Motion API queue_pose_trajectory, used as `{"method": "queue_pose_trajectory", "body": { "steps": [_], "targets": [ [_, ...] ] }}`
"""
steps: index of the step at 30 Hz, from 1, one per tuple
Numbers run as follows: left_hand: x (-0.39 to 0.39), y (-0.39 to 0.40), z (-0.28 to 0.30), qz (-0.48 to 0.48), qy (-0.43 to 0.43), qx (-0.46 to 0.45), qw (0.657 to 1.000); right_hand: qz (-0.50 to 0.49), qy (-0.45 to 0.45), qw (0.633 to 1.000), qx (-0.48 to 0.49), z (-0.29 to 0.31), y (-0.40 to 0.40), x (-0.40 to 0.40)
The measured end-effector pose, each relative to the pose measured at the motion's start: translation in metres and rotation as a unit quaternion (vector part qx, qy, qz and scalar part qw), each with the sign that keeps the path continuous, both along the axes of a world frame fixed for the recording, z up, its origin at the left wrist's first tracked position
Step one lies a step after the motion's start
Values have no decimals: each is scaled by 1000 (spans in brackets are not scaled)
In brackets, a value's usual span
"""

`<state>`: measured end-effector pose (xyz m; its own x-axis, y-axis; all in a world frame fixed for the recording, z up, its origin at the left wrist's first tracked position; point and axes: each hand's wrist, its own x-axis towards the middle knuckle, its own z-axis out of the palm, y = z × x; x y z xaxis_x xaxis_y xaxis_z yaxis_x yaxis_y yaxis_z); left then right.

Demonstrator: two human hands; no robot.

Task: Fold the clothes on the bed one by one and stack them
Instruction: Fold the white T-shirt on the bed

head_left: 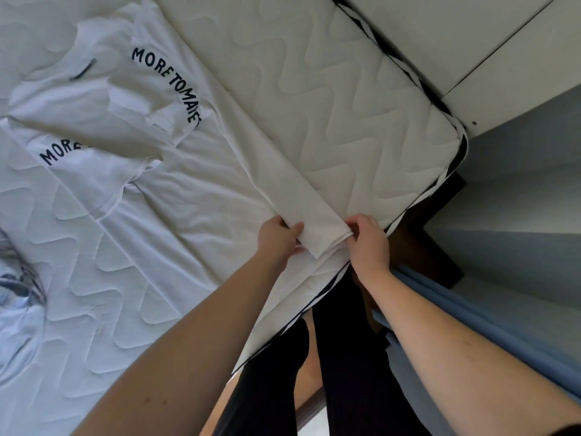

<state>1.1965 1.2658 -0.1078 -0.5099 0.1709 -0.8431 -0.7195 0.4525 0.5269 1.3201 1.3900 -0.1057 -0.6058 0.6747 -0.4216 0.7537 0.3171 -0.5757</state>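
Observation:
A white T-shirt (176, 158) with black curved lettering lies spread on the quilted mattress (345, 99), its sides folded inward into a long strip. Its bottom hem sits at the near edge of the bed. My left hand (278, 237) pinches the left corner of that hem. My right hand (367, 243) pinches the right corner, where several fabric layers stack. Both hands are close together at the mattress edge.
A pale blue patterned garment (19, 303) lies crumpled at the left edge of the bed. White cupboard doors (471, 42) stand past the far corner of the mattress. The dark bed frame (424, 247) and my dark-trousered legs (345, 357) are below the edge.

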Motion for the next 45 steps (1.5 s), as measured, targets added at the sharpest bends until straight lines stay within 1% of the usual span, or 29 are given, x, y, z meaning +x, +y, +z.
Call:
{"method": "queue_pose_trajectory", "body": {
  "steps": [3,6,10,12,15,18,20,21,23,25,27,28,29,31,34,36,40,42,45],
  "targets": [
    [12,-7,0,-16,18,-33,999,1,-5,1000,14,0,-1,8],
    [22,-12,3,-17,8,-31,999,-1,0,1000,31,0,-6,10],
    [27,-18,5,8,-35,4,999,31,9,999,33,3,-7,9],
    [29,-22,7,-9,-46,24,999,45,8,998,33,3,-6,8],
    [34,-22,7,-49,-59,34,997,56,-9,997,50,3,-3,5],
    [42,-22,6,-49,-79,38,995,53,-35,996,66,3,-2,1],
    [46,-21,3,-57,-78,25,995,56,-57,994,75,3,-1,2],
    [46,-22,2,-80,-71,12,994,58,-68,993,73,4,-2,2],
    [41,-25,1,-157,-43,-18,986,53,-79,994,57,7,-4,-1],
    [32,-30,1,-227,-16,-30,973,41,-66,996,40,13,-8,-4],
    [21,-36,5,-263,8,-28,964,28,-42,997,53,18,-11,-6],
    [13,-40,7,-264,20,-24,964,23,-29,997,67,21,-13,-9],
    [4,-45,10,-253,32,-19,967,21,-16,997,78,23,-16,-12],
    [-18,-56,15,-198,48,-6,979,35,14,996,84,26,-22,-25],
    [-57,-76,24,-95,50,4,994,104,50,990,77,25,-34,-51],
    [-84,-89,29,-45,51,2,998,162,59,982,77,21,-44,-68],
    [-132,-108,36,9,49,13,999,270,30,955,118,15,-61,-97],
    [-150,-114,40,22,43,25,998,300,15,942,150,13,-67,-110],
    [-169,-114,41,38,35,38,998,327,-43,926,184,9,-71,-124]
  ]
}}
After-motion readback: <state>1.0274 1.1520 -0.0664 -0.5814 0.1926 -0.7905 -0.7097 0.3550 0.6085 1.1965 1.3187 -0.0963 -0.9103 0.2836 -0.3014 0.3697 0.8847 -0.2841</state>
